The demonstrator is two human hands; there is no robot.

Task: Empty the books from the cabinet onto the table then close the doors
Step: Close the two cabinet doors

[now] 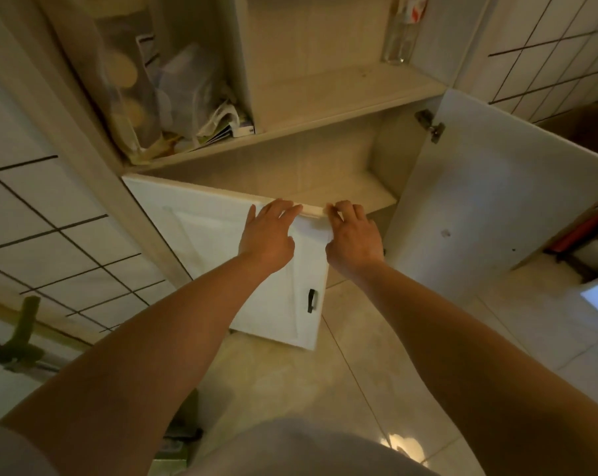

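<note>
left hand rests flat, right hand grips the top edge of the cabinet's left door; stiff, light panel, likely swings easily.

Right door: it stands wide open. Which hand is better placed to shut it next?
Right, probably. The right hand sits nearer the open right door, at the free corner of the left door. The left hand rests farther off on that door's top edge and would have to cross over.
</note>
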